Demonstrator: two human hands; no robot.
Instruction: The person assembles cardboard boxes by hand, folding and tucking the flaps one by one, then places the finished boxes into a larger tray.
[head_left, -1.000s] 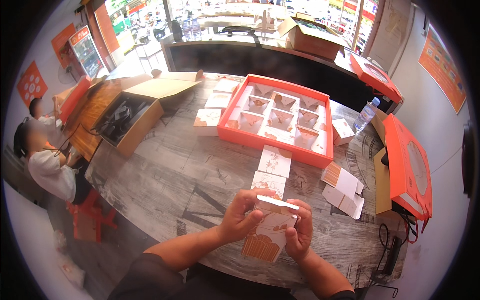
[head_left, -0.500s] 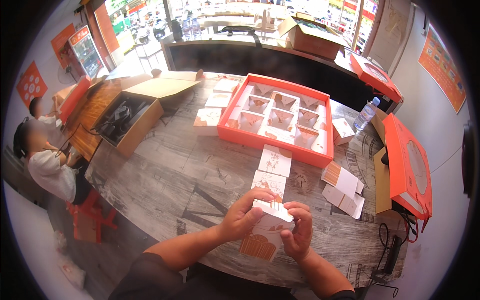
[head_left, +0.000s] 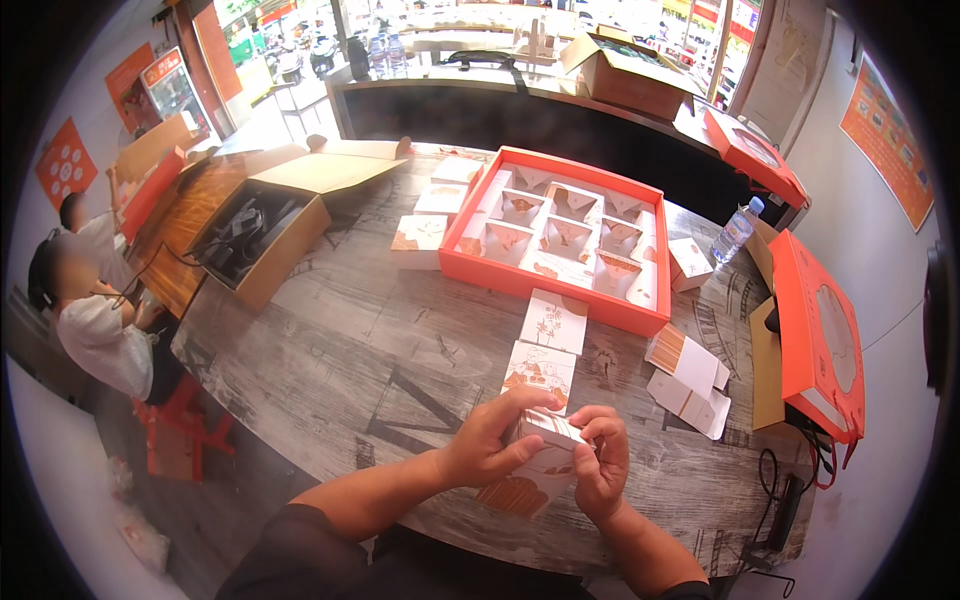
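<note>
Near the table's front edge, both my hands grip a small white carton [head_left: 548, 428] with orange-brown print. My left hand [head_left: 490, 440] wraps its left side, thumb along the near edge and fingers over the far side. With bent fingers and thumb, my right hand [head_left: 604, 462] pinches its right edge. The carton's front has a brown striped arch and hangs toward me. Just beyond my fingers lies a white panel with a line drawing [head_left: 540, 368], and a second printed white panel [head_left: 553, 321] beyond that. My fingers hide part of the nearer panel.
A red tray box [head_left: 470, 268] with white dividers stands farther back. Small white boxes [head_left: 419, 232] sit left of it, another white box [head_left: 690, 262] and a water bottle [head_left: 735, 232] right. Unfolded cartons [head_left: 690, 372] lie at right. Two people sit at left.
The carton's top now lies flatter, where a flap stood up between my hands before. My left hand has shifted slightly; my right fingers have closed in on the edge.
</note>
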